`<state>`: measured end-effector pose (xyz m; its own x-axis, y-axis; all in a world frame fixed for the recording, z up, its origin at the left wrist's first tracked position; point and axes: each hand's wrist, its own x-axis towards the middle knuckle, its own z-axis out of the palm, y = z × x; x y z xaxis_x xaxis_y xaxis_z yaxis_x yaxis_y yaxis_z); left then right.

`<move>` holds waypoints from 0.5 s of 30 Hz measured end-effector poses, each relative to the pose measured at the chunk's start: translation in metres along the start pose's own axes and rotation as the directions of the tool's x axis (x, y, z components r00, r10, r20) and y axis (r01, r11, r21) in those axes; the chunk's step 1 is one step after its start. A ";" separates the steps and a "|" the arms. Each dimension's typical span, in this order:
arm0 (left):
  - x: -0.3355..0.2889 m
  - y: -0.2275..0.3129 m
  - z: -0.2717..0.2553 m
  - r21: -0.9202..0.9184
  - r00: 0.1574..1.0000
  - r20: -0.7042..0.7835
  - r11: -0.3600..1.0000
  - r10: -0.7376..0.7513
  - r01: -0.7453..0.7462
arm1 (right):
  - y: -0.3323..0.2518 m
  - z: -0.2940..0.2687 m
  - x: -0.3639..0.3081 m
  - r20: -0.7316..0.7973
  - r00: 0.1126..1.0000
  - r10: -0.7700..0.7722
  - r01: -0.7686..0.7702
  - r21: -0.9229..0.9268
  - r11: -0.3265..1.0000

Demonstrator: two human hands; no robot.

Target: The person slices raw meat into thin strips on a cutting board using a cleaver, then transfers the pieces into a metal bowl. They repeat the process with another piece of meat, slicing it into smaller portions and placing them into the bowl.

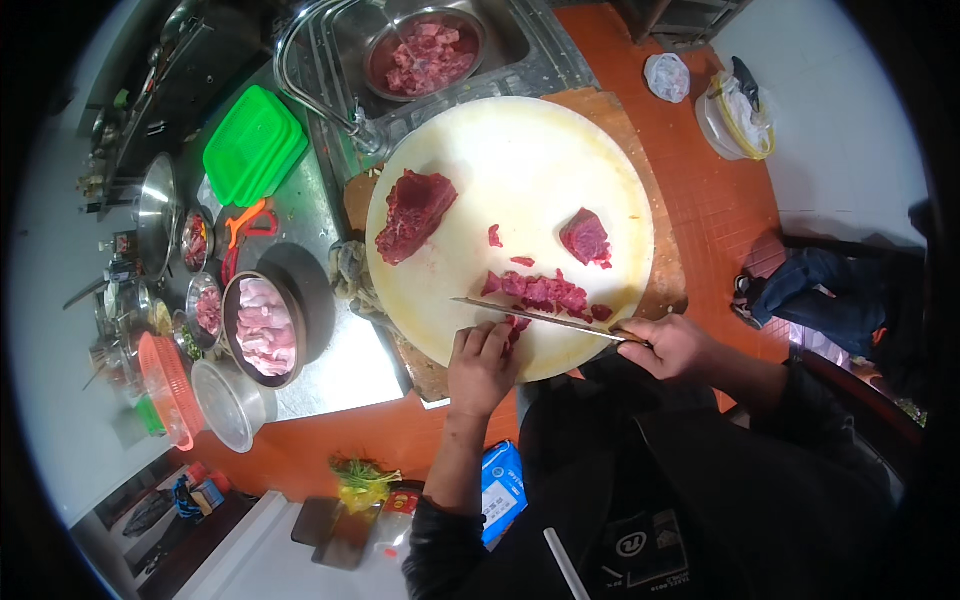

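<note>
A round white cutting board (pixel 520 160) lies in front of me. My right hand (pixel 672 345) grips the handle of a long knife (pixel 530 317) whose blade lies across the board's near edge. My left hand (pixel 481 367) presses fingers down on a small piece of red meat (pixel 514 327) beside the blade. Just beyond the blade sits a row of cut red meat pieces (pixel 545 291). A large raw slab (pixel 413 213) rests on the board's left, and a smaller chunk (pixel 586 238) on its right.
A metal bowl of meat chunks (pixel 424 55) sits in the sink under a curved tap (pixel 320 100). On the left counter are a green lidded box (pixel 254 146), a bowl of pale meat (pixel 265 327), small bowls, an orange basket (pixel 168 388) and a clear bowl (pixel 232 405). Orange tiled floor (pixel 720 200) lies to the right.
</note>
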<state>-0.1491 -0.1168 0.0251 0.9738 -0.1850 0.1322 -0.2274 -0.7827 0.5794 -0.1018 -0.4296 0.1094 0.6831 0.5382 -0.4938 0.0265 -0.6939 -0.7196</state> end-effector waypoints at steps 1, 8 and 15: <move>-0.001 0.000 0.000 0.004 1.000 -0.007 1.000 0.006 -0.006 | 0.003 0.002 0.000 -0.008 1.000 -0.005 0.005 0.007 1.000; -0.003 0.000 -0.003 0.044 1.000 0.010 0.999 0.019 -0.020 | 0.005 0.010 0.001 -0.155 0.986 -0.065 0.072 0.036 0.997; -0.007 -0.004 -0.004 0.013 0.999 0.029 1.000 -0.014 0.014 | -0.013 -0.012 -0.004 0.074 0.997 0.037 -0.033 -0.057 0.998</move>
<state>-0.1549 -0.1104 0.0250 0.9764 -0.1912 0.1002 -0.2138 -0.7930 0.5705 -0.0959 -0.4283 0.1262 0.6274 0.5462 -0.5551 0.0455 -0.7373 -0.6740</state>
